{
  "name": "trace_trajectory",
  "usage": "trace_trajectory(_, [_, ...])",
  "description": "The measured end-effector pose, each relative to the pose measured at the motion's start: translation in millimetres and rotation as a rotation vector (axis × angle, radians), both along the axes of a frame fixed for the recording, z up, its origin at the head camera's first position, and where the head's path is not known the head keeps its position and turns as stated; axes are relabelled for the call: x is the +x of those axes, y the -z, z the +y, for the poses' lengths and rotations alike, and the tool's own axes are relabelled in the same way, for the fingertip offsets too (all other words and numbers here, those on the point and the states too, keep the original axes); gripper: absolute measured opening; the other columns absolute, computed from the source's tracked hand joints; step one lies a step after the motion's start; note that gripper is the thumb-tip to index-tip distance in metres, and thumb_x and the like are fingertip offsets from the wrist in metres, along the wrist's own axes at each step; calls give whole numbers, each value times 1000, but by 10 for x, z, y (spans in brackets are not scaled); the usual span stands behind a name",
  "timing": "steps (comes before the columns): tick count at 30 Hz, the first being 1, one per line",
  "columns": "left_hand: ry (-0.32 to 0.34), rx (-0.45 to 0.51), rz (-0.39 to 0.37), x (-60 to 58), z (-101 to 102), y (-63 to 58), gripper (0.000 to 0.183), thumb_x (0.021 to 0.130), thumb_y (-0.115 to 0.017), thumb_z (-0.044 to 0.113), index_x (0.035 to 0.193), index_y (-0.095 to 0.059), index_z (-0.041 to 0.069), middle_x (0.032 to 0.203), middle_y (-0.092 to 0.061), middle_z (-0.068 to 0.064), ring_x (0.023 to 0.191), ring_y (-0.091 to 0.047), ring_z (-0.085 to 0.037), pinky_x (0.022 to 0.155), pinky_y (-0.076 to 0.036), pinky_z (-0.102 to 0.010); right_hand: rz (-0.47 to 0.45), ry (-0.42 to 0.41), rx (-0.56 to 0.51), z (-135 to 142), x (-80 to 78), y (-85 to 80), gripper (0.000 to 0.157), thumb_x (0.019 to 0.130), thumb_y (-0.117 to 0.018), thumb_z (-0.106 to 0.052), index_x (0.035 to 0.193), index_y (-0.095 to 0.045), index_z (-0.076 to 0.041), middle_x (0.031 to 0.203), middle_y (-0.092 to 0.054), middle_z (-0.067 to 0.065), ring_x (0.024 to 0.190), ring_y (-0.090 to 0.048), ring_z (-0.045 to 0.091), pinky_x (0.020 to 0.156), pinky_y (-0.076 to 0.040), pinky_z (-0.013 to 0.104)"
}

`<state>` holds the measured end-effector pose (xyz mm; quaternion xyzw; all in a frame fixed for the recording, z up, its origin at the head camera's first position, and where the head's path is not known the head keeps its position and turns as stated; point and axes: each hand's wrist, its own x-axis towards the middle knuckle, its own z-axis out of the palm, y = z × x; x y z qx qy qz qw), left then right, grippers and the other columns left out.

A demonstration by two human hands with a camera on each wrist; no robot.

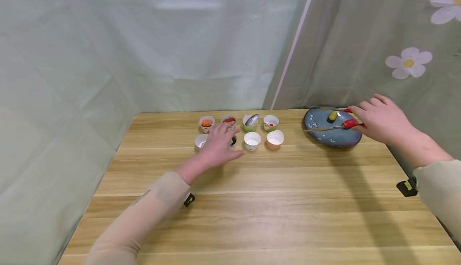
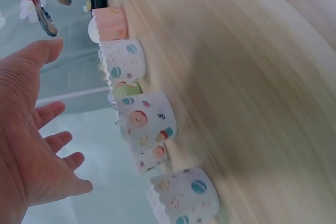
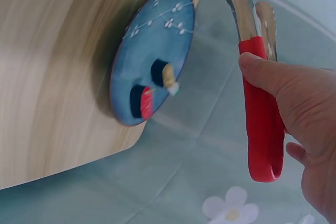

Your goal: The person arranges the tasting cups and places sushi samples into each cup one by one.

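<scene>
My left hand (image 1: 217,147) hovers over the left group of small scalloped paper cups, fingers spread and holding nothing. It covers part of a cup with something dark inside (image 1: 233,141). My right hand (image 1: 383,119) grips a pair of tongs by its red handles (image 3: 257,119), and the metal arms stand apart above the blue oval plate (image 1: 333,139). Two toy-like sushi pieces sit on that plate in the right wrist view: one with a red top (image 3: 146,103), one with a yellowish top (image 3: 168,75).
Cups stand in two rows near the table's back edge. Back ones hold orange bits (image 1: 207,123), red bits (image 1: 229,120), a silvery fish-like piece (image 1: 251,119) and a small red piece (image 1: 271,125). A pale curtain (image 1: 201,49) hangs behind the wooden table (image 1: 266,201).
</scene>
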<state>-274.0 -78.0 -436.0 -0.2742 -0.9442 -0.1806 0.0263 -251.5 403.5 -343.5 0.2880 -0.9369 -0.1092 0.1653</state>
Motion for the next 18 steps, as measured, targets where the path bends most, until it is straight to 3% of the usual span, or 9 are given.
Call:
trace_trajectory(9, [-22, -57, -24, -72, 173, 83, 77, 87, -75, 57, 147, -54, 14, 158, -39, -12, 147, -29, -33, 121, -14, -61, -19, 57, 21, 198, 54, 92, 60, 72, -91, -25, 118, -67, 4, 96, -68, 17, 91, -60, 43, 100, -37, 65])
trace_trajectory(18, [-49, -95, -29, -146, 275, 158, 79, 85, -76, 58, 147, -54, 14, 158, -39, -12, 148, -27, -33, 123, -9, -57, -98, 184, 27, 379, 85, 113, 57, 74, -89, -22, 119, -66, 6, 104, -68, 22, 99, -59, 45, 100, -35, 67])
